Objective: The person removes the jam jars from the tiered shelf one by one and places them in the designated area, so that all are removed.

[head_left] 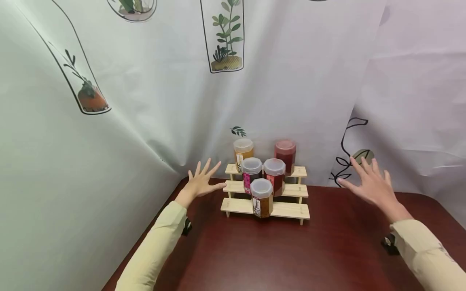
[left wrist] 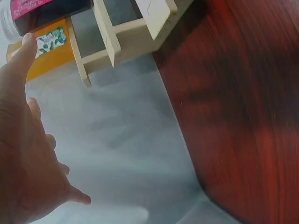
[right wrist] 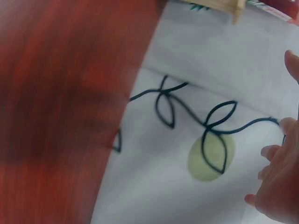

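Note:
My left hand (head_left: 198,184) is held up with fingers spread, just left of a three-step wooden stand (head_left: 236,205). My right hand (head_left: 373,186), fingers also spread, hovers well to the right of it. Neither hand holds anything. Several lidded jars stand upright on the steps. On the top step are an orange-yellow jar (head_left: 244,153) and a red jar (head_left: 285,155). The middle step bears a dark jar with a pink label (head_left: 252,173) and another red jar (head_left: 274,176). A brown jar (head_left: 263,198) sits alone on the lowest step.
The stand is at the back of a dark red wooden table (head_left: 262,254). A pale cloth with plant drawings (head_left: 291,81) hangs right behind it and along the left side. Small black wrist devices show under the left sleeve (head_left: 164,234) and the right sleeve (head_left: 426,242).

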A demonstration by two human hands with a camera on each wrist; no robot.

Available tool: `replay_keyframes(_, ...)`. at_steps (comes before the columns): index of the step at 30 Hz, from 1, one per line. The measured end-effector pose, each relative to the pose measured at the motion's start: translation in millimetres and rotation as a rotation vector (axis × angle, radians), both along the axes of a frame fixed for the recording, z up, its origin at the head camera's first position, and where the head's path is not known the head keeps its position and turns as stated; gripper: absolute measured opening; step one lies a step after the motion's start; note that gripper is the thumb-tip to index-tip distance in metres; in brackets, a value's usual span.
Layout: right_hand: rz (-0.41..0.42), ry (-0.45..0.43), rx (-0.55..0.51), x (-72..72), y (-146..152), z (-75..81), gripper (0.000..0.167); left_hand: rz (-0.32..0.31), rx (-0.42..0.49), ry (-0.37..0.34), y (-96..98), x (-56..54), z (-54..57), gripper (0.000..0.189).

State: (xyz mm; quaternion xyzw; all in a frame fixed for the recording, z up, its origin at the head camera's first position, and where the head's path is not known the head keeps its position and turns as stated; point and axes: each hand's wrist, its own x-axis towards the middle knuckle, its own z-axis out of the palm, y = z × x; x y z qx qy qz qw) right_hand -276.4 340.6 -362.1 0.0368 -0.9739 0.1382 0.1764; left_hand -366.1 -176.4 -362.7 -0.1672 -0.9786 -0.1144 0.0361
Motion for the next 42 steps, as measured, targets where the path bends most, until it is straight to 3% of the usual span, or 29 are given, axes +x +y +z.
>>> replay_keyframes(7, 0.036, 0.007, -0.063, -23.6, -33, 12.4, 0.094, -0.014, 0.132, -0.063, 5.8, 6.9, -19.1, 0.091)
replay_keyframes(18, 0.088, -0.046, -0.222, -50.1, -83, 28.7, 0.096, 0.027, 0.361, -0.154, 24.5, 20.4, -67.1, 0.101)
replay_keyframes(22, 0.119, -0.064, -0.323, -58.1, -100, 29.4, 0.095, 0.027, 0.502, -0.180, 33.4, 23.1, -81.6, 0.111)
replay_keyframes(28, 0.222, -0.109, -0.557, -69.3, -119, 24.0, 0.089, -0.030, 0.737, -0.201, 46.6, 25.2, -102.1, 0.127)
replay_keyframes(34, 0.246, -0.111, -0.678, -75.8, -133, 16.7, 0.083, -0.015, 0.903, -0.146, 58.0, 28.8, -110.3, 0.120)
replay_keyframes(37, 0.266, -0.078, -0.722, -79.6, -141, 16.0, 0.080, 0.019, 0.983, -0.117, 63.6, 36.0, -105.3, 0.112)
replay_keyframes(42, 0.284, -0.035, -0.809, -85.0, -152, 13.6, 0.074, 0.069, 1.098, -0.011, 67.7, 39.5, -112.1, 0.092)
